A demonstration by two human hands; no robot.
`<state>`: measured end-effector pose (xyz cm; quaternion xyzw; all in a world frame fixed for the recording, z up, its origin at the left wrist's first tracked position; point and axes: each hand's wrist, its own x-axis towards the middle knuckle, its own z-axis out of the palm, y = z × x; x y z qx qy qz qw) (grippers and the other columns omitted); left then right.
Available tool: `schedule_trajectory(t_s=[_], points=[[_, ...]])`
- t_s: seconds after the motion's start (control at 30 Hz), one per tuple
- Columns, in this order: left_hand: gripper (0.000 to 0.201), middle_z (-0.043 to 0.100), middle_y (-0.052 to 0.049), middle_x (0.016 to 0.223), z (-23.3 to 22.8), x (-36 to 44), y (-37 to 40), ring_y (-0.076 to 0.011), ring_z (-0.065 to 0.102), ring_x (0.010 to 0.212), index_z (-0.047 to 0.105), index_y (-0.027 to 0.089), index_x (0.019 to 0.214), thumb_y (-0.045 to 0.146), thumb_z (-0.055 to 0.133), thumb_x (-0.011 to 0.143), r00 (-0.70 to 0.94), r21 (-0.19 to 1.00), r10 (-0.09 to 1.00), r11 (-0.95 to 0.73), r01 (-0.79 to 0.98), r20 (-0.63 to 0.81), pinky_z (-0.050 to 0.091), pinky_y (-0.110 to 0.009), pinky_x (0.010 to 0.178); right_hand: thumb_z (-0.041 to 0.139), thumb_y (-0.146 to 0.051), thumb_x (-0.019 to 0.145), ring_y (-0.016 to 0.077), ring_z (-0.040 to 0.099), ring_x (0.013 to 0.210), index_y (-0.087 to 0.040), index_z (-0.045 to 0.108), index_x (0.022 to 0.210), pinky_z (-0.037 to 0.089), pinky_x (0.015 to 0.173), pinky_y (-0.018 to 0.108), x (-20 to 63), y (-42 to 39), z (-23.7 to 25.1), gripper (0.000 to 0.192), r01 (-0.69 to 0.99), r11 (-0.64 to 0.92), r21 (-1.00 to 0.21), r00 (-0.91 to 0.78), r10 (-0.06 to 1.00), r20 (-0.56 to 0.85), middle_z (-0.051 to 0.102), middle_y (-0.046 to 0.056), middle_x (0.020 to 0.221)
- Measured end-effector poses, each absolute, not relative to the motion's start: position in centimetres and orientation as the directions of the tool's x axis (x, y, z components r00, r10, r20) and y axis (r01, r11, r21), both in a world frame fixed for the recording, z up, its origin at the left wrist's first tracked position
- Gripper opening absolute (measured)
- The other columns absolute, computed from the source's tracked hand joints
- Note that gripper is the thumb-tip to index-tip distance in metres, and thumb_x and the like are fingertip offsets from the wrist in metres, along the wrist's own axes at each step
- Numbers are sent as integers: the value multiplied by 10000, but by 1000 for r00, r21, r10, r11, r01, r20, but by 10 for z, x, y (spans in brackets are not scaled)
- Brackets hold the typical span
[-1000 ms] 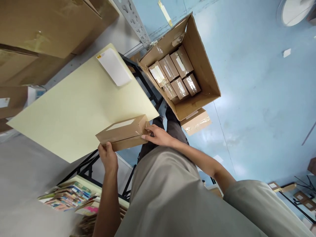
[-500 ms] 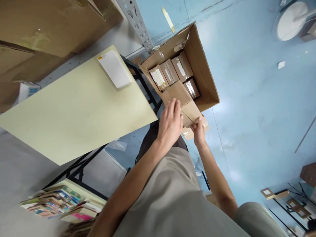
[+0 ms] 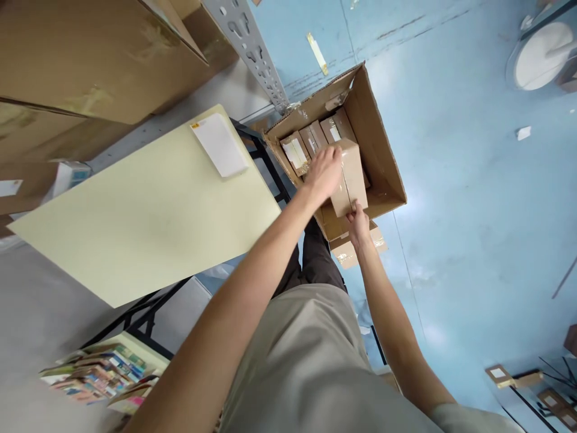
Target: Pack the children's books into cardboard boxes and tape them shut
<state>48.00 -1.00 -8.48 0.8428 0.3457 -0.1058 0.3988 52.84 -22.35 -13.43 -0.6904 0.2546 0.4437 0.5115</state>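
A small brown cardboard box (image 3: 350, 180) is between my two hands, over the opening of a large cardboard carton (image 3: 381, 141). My left hand (image 3: 324, 171) grips the small box by its upper left side, fingers bent over the edge. At the near end, my right hand (image 3: 359, 225) pinches its lower edge with the thumb on top. Inside the carton, several taped small boxes (image 3: 295, 151) stand in a row along the far left side, some with white labels. The held box hides part of the carton's contents.
A pale yellow table (image 3: 148, 204) stands to the left with a white sheet (image 3: 220, 144) on it. Another taped box (image 3: 347, 254) sits just below the carton. Large cartons (image 3: 90, 54) fill the upper left beside a perforated metal post (image 3: 252, 51). Blue floor (image 3: 451, 180) stretches right.
Both hands have moved the small box farther into the large carton and turned it more upright. My left arm reaches farther forward. The camera view has shifted slightly.
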Motion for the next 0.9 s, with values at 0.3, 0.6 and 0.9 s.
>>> schedule_trajectory(t_s=[0.3, 0.6, 0.9], points=[[819, 439, -147, 1895, -105, 360, 88, -366, 337, 1803, 344, 203, 1865, 359, 637, 1116, 592, 607, 644, -240, 758, -485, 175, -566, 1521, 664, -330, 1159, 178, 852, 1107, -207, 755, 1005, 693, 1080, 310, 513, -165, -183, 217, -812, -493, -312, 283, 134, -950, 849, 78, 1026], [676, 539, -108, 1837, -44, 284, -9, -339, 447, 1753, 435, 252, 1815, 367, 525, 1155, 561, 656, 708, -182, 733, -430, 322, -573, 1492, 605, -296, 1196, 167, 855, 982, -197, 777, 956, 688, 1021, 292, 528, -188, -150, 311, -782, -555, -284, 232, 165, -959, 878, 88, 1008], [648, 574, -145, 1804, -32, 292, -30, -315, 500, 1720, 495, 223, 1772, 245, 522, 1125, 552, 612, 695, -201, 765, -461, 371, -553, 1472, 621, -280, 1184, 150, 844, 943, -190, 769, 1007, 682, 1047, 297, 544, -161, -144, 248, -737, -570, -364, 283, 229, -931, 874, 67, 980]])
